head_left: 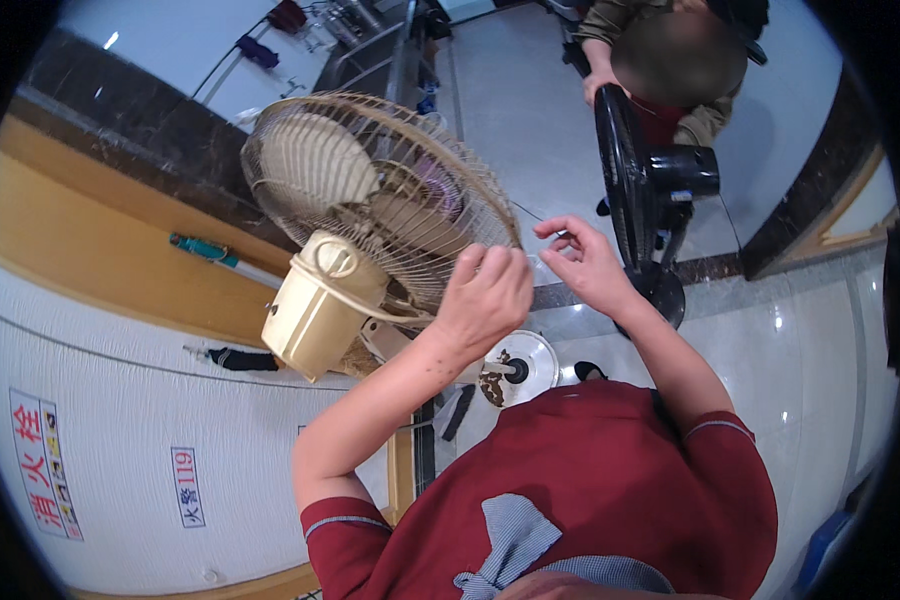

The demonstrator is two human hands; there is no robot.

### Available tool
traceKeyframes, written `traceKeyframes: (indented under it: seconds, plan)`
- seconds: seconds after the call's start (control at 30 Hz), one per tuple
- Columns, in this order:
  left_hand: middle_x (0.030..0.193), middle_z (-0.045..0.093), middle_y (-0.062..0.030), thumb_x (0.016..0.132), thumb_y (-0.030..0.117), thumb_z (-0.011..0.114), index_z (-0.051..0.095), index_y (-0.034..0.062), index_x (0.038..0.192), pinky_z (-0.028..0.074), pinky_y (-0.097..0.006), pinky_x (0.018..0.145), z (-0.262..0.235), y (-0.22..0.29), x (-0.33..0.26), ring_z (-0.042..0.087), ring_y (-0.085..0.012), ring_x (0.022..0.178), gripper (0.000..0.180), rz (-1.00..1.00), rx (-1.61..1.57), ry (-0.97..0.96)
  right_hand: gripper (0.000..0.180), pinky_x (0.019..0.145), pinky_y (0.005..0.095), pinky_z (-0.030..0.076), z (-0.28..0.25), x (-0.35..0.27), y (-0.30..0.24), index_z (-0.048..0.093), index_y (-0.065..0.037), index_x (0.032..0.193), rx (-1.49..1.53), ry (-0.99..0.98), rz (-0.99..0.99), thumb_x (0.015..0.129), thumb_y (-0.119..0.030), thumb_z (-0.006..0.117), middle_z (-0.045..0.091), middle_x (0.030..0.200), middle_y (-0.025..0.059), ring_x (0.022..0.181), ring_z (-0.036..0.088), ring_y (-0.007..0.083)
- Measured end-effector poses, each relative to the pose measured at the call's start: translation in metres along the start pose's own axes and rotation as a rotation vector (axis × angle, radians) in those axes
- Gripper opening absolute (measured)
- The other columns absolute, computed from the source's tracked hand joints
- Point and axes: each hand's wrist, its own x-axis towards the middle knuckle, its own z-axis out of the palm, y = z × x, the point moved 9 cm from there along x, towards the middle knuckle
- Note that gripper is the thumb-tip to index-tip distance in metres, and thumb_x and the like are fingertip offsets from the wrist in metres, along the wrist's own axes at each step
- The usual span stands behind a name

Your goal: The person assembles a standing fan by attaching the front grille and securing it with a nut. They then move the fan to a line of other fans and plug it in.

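A cream standing fan with a round wire guard (450,170) is in front of me, tilted, its motor housing (315,310) facing my left side. The fingers of my left hand (485,300) are curled closed at the near right rim of the guard; their tips are partly hidden. Just right of that rim my right hand (585,265) is raised with bent fingers and the thumb apart, nothing visible in it. Below my hands is the fan's round white base (540,355), with brown patches on it.
A black standing fan (620,180) is at the far right, where another person's hand (600,82) touches its top. On the left a white wall panel (120,370) carries signs and a black-handled object (242,360). A metal counter (370,65) stands at the back.
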Motion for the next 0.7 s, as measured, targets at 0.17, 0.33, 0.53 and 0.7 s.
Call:
traceKeyframes:
  seconds: [0.17,0.33,0.53,0.7]
  plan:
    - [0.081,0.051,-0.0011,0.071,0.015,0.063,0.061,0.0091,0.09,0.037,-0.033,0.079,-0.011,0.001,-0.014,0.052,-0.0166,0.081,0.02,-0.041,-0.025,0.093,0.018,0.072,0.0209,0.046,0.006,-0.014,-0.005,0.059,-0.002,0.103,0.113,-0.049,0.018,0.085,-0.004,0.061,0.059,0.097,0.0015,0.083,0.055,0.0066]
    - [0.084,0.052,-0.0014,0.07,0.01,0.065,0.062,0.0079,0.085,0.04,-0.033,0.079,-0.02,0.002,-0.025,0.052,-0.0176,0.083,0.015,-0.047,-0.071,0.234,0.01,0.069,0.0242,0.048,0.017,-0.029,-0.022,0.062,-0.001,0.093,0.099,-0.05,-0.106,0.084,-0.005,0.062,0.062,0.087,0.0046,0.075,0.059,0.01]
    - [0.091,0.052,-0.002,0.067,0.008,0.072,0.062,0.0097,0.088,0.04,-0.036,0.08,-0.021,0.002,-0.028,0.051,-0.021,0.087,0.023,-0.072,-0.125,0.217,0.01,0.066,0.0246,0.048,0.018,-0.032,-0.03,0.062,0.0,0.091,0.062,-0.025,-0.146,0.082,-0.002,0.064,0.061,0.085,0.0056,0.071,0.059,0.0107]
    - [0.093,0.051,-0.0022,0.065,0.006,0.071,0.062,0.0105,0.088,0.04,-0.035,0.081,-0.024,0.003,-0.028,0.05,-0.0216,0.091,0.024,-0.102,-0.096,0.203,0.008,0.06,0.0234,0.046,0.019,-0.034,-0.046,0.059,0.001,0.086,-0.073,-0.026,-0.323,0.08,0.0,0.064,0.059,0.082,0.0052,0.065,0.056,0.0099]
